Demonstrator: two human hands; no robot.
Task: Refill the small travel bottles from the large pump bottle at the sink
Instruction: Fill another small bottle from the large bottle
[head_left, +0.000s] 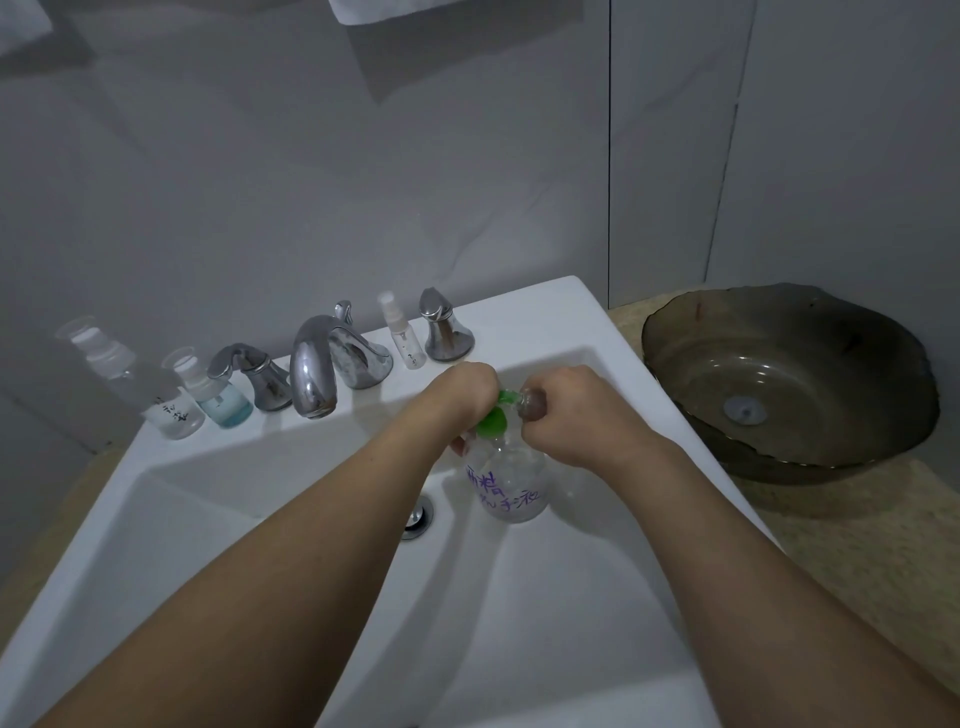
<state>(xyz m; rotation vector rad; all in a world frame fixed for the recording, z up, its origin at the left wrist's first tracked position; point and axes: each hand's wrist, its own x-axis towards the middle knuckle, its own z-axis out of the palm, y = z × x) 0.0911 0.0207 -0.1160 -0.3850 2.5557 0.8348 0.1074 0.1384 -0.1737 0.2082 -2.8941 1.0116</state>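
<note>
Over the white sink basin (218, 530) stands a large clear pump bottle (511, 483) with purple writing and a green pump head (493, 421). My left hand (457, 400) grips the green pump head from above. My right hand (576, 410) holds a small clear bottle (532, 404) at the pump's nozzle; my fingers hide most of it. On the back ledge stand three small travel bottles: a slim spray bottle (402, 332) between the taps, one with blue liquid (215, 392), and a clear one (140, 384) at the far left.
A chrome faucet (322, 364) and two tap handles (254, 376) (444, 327) line the back ledge. The drain (418, 517) lies just left of the pump bottle. A dark glass vessel bowl (789, 384) sits on the speckled counter to the right.
</note>
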